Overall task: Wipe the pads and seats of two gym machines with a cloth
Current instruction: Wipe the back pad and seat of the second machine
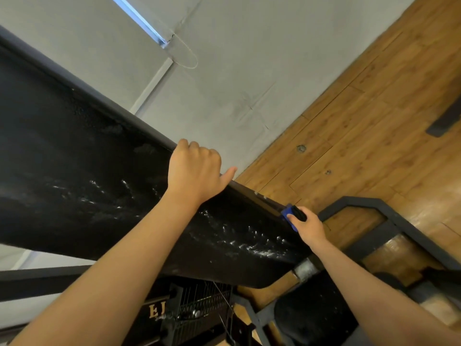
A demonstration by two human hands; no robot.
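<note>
Fingers [192, 147] of the left hand [194, 171] are curled together over the far upper edge of a long black vinyl pad [87, 158], gripping it, while the thumb sticks out to the side along that edge. Fingers [290, 217] of the right hand [308, 227] are closed round a folded blue cloth [287, 213], pinching it with the thumb on top. The cloth is pressed against the same far edge of the pad, near its lower right end and well apart from the left hand. The pad runs slanting across the view from upper left to lower right, and pale wet streaks [252, 243] shine on its near face between the two forearms. A dark grey metal machine frame [389, 213] stands just beyond the right hand on a brown wooden plank floor [374, 108]. A grey wall [224, 71] rises behind the pad.
</note>
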